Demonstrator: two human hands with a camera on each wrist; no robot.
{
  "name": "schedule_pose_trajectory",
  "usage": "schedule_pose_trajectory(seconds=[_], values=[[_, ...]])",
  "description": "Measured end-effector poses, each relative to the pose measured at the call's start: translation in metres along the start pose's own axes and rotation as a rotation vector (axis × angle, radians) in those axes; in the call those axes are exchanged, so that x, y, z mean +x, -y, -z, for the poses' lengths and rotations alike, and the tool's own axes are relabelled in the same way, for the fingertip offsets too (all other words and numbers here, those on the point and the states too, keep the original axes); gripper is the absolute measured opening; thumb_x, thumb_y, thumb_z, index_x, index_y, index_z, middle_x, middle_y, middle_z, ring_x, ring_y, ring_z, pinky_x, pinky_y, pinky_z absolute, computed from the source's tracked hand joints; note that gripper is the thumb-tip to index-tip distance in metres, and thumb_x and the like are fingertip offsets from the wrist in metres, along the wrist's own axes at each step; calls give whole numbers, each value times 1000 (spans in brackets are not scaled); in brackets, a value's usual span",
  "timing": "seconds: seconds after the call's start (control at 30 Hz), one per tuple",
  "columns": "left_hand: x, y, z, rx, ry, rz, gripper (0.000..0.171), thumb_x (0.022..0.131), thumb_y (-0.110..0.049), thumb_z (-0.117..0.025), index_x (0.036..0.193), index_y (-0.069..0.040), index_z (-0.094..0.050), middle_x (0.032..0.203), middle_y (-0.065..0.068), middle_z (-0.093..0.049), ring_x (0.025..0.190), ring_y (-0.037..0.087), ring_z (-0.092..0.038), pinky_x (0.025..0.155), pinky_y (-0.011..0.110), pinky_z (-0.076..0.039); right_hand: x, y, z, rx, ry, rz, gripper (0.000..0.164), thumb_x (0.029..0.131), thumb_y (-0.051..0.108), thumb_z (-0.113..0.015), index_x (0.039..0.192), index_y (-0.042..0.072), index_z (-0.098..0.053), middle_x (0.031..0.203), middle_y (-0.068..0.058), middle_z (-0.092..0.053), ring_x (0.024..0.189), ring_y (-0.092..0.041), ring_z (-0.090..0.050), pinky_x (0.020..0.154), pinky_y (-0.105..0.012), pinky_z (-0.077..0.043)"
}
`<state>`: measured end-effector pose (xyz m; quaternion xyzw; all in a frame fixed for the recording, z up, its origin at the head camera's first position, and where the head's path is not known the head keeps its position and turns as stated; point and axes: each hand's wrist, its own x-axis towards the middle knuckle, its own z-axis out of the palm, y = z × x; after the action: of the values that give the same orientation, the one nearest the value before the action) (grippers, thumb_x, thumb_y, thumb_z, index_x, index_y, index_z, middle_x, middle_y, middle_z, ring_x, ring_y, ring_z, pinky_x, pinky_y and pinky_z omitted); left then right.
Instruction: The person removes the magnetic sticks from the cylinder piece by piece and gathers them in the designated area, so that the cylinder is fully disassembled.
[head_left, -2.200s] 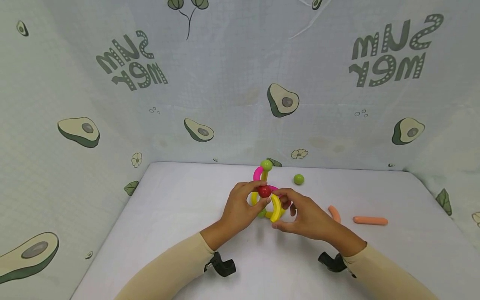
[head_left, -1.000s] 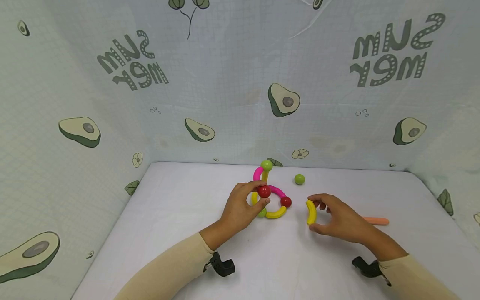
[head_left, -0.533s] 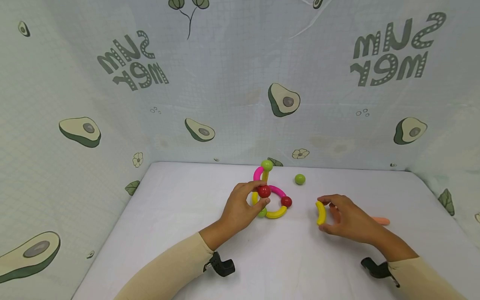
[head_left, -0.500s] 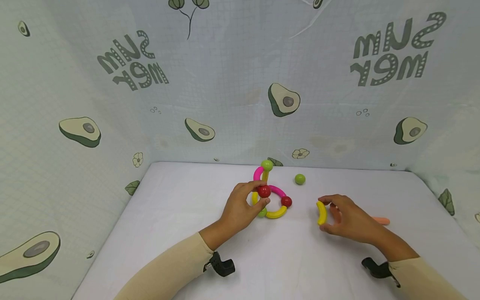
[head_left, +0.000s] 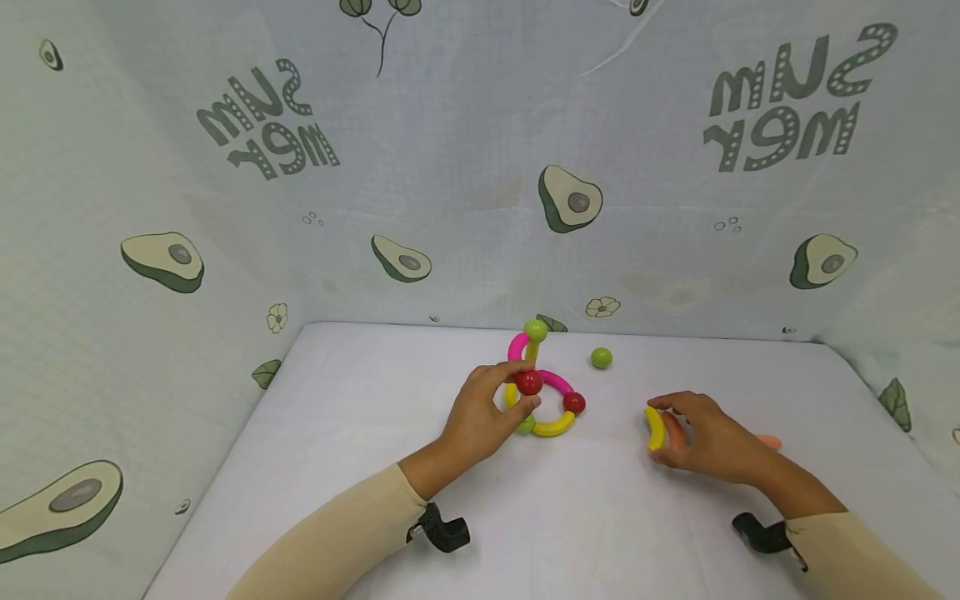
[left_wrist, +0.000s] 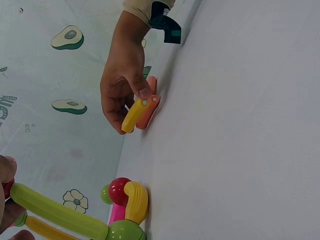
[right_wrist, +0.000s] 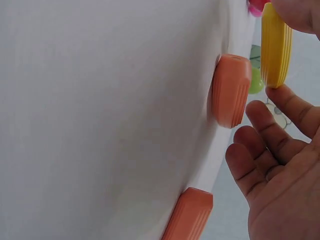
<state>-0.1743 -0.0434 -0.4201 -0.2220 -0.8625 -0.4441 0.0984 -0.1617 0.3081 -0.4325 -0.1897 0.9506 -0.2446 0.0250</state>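
Note:
A built figure of magnetic balls and sticks stands mid-table. My left hand (head_left: 480,412) pinches its near red ball (head_left: 529,382) between thumb and fingers. Right of that ball, a magenta curved stick (head_left: 557,382) leads to another red ball (head_left: 574,403), then a yellow curved stick (head_left: 553,427) and a green ball (head_left: 525,425). A green ball (head_left: 536,331) tops the upright part. Off to the right, my right hand (head_left: 712,442) pinches a loose yellow curved stick (right_wrist: 275,47) by its two ends. An orange curved stick (right_wrist: 230,90) lies on the table close beside it.
An orange straight stick (head_left: 769,442) lies partly hidden behind the right hand. A loose green ball (head_left: 602,358) sits near the back of the white table (head_left: 390,367). Avocado-print cloth (head_left: 480,150) hangs behind the table and at both sides.
My right hand has carried the yellow curved stick away from the figure, to the right, beside the orange curved stick. The left hand keeps its hold on the red ball.

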Motion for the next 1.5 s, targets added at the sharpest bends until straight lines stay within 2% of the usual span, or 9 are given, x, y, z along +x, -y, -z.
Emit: schedule_pose_trajectory(seconds=[0.27, 0.43, 0.73, 0.9, 1.07, 1.27, 1.5], values=[[0, -1, -1, -9, 1, 8, 46, 93, -25, -79, 134, -17, -63, 118, -4, -65, 119, 17, -53, 94, 44, -54, 1, -6, -3, 9, 9, -3, 71, 73, 30, -94, 131, 3, -61, 130, -17, -60, 123, -41, -48, 98, -62, -43], [0, 0, -1, -12, 2, 13, 46, 93, -25, -79, 135, -17, -63, 118, -4, -65, 118, 16, -53, 93, 45, -55, 2, -8, -4, -13, 19, 8, 67, 73, 27, -93, 127, 3, -62, 130, -17, -59, 124, -44, -46, 99, -64, -41], [-1, -2, 0, -11, 2, 17, 46, 93, -25, -79, 135, -17, -62, 119, -4, -65, 119, 16, -53, 94, 42, -55, 4, -9, -4, -37, 56, -20, 68, 72, 28, -92, 128, 2, -61, 131, -20, -57, 122, -45, -46, 99, -66, -42], [-2, -1, -1, -25, 1, 4, 49, 93, -23, -78, 138, -17, -61, 123, -2, -65, 119, 17, -54, 94, 46, -54, 5, -10, -4, -52, 58, -23, 69, 73, 29, -92, 128, 1, -62, 131, -21, -58, 121, -45, -47, 99, -66, -42], [-4, 1, -1, -16, 5, -25, 52, 93, -22, -78, 141, -17, -59, 125, 0, -64, 118, 17, -54, 92, 46, -54, 5, -10, -3, -60, 63, -27, 75, 73, 31, -92, 133, -1, -59, 133, -24, -56, 123, -47, -46, 98, -68, -41], [-4, 5, -2, -11, 13, -59, 54, 94, -20, -78, 144, -15, -57, 126, 2, -64, 118, 18, -53, 92, 45, -54, 6, 1, -4, -43, 30, -16, 78, 75, 33, -92, 136, 1, -57, 138, -25, -53, 126, -48, -42, 100, -68, -40], [-4, 8, -3, -4, 14, -88, 63, 93, -18, -78, 149, -11, -50, 127, 3, -64, 119, 18, -54, 92, 42, -54, 13, 22, -9, -10, 16, -4, 73, 78, 32, -91, 137, 5, -58, 141, -22, -52, 130, -47, -37, 100, -68, -42]])
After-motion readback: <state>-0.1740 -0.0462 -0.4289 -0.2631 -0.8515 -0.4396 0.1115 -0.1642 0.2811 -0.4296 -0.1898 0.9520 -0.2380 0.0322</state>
